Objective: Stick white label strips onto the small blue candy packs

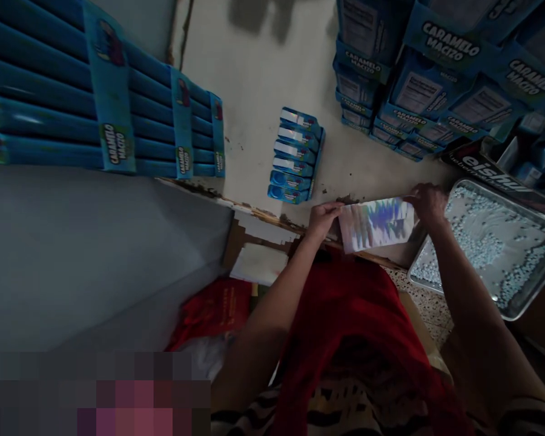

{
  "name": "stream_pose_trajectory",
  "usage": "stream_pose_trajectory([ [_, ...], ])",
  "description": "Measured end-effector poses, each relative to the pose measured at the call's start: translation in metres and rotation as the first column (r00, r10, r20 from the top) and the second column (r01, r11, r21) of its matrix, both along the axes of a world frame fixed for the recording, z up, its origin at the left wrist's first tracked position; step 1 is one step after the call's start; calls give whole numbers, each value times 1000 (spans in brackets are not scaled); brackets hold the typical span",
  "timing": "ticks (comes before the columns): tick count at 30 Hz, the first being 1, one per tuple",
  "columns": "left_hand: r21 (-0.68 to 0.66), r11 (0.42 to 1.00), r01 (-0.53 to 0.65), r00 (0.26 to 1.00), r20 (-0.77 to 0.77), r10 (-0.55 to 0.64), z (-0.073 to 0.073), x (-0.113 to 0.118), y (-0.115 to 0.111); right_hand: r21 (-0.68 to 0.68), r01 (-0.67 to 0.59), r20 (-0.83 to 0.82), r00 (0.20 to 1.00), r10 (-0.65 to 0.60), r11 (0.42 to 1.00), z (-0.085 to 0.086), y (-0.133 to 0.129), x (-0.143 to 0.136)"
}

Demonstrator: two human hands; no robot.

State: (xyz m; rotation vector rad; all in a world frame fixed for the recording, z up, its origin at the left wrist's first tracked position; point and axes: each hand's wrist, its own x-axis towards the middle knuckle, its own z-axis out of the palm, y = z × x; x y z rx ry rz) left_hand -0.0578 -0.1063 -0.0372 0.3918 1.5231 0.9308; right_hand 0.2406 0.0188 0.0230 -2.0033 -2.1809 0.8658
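A shiny, iridescent silver sheet (378, 224) is stretched between my two hands at the table's front edge. My left hand (323, 219) pinches its upper left corner, and my right hand (429, 203) grips its upper right corner. Just beyond and to the left, a blue display box (295, 156) on the table holds several small blue packs in a row, some with white labels. Close to my right forearm lies a metal tray (504, 242) scattered with small pale blue candies.
Stacked blue boxes (445, 91) stand at the back right, beside a black carton (504, 169). More blue boxes (118, 103) are piled at the left. The pale table (249, 121) has a worn front edge. A red bag (218, 309) sits below at the left.
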Motion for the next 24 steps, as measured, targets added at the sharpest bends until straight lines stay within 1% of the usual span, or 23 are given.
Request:
stream_pose_trajectory([
  [1, 38, 999, 13, 999, -35, -12, 0, -1, -1, 87, -64, 59, 997, 59, 994, 3, -4, -17],
  [2, 66, 998, 22, 997, -73, -17, 0, -1, -1, 120, -157, 88, 985, 147, 980, 5, -9, -37],
  [3, 79, 996, 29, 994, -103, -20, 0, -2, 0, 96, -264, 87, 963, 256, 960, 5, -13, -57],
  [4, 80, 996, 30, 992, -121, -20, 1, -2, 0, 43, -353, 78, 934, 349, 935, 5, -18, -75],
  [5, 70, 997, 25, 993, -121, -16, 1, -3, 1, -20, -410, 63, 910, 411, 912, 3, -22, -91],
  [6, 52, 999, 14, 995, -102, -9, 3, -4, 2, -81, -439, 38, 896, 443, 895, 0, -25, -102],
  [7, 24, 1000, -1, 998, -67, 3, 4, -5, 2, -131, -445, -2, 894, 449, 886, -4, -26, -109],
  [9, -60, 997, -44, 999, 23, 45, 6, -7, 2, -197, -429, -139, 903, 408, 882, -13, -25, -111],
  [11, -169, 981, -92, 989, 99, 109, 7, -10, 2, -235, -398, -296, 898, 325, 887, -21, -19, -103],
  [13, -250, 961, -118, 977, 143, 157, 8, -12, 1, -259, -380, -370, 888, 272, 888, -24, -13, -96],
  [15, -268, 955, -127, 969, 173, 177, 9, -12, 1, -212, -364, -310, 905, 291, 907, -21, -9, -95],
  [17, -241, 960, -141, 968, 169, 184, 11, -11, 2, -84, -359, -171, 924, 341, 930, -15, -14, -102],
  [19, -214, 965, -150, 974, 133, 181, 14, -10, 4, 43, -370, -51, 927, 372, 928, -7, -27, -115],
  [20, -199, 969, -145, 979, 114, 169, 16, -10, 5, 79, -387, -23, 921, 390, 919, -4, -36, -123],
  [22, -166, 979, -117, 986, 100, 135, 20, -10, 7, 109, -423, -13, 904, 426, 900, 1, -55, -139],
  [24, -136, 986, -98, 987, 114, 114, 23, -11, 9, 130, -432, -7, 899, 437, 892, 1, -70, -153],
])
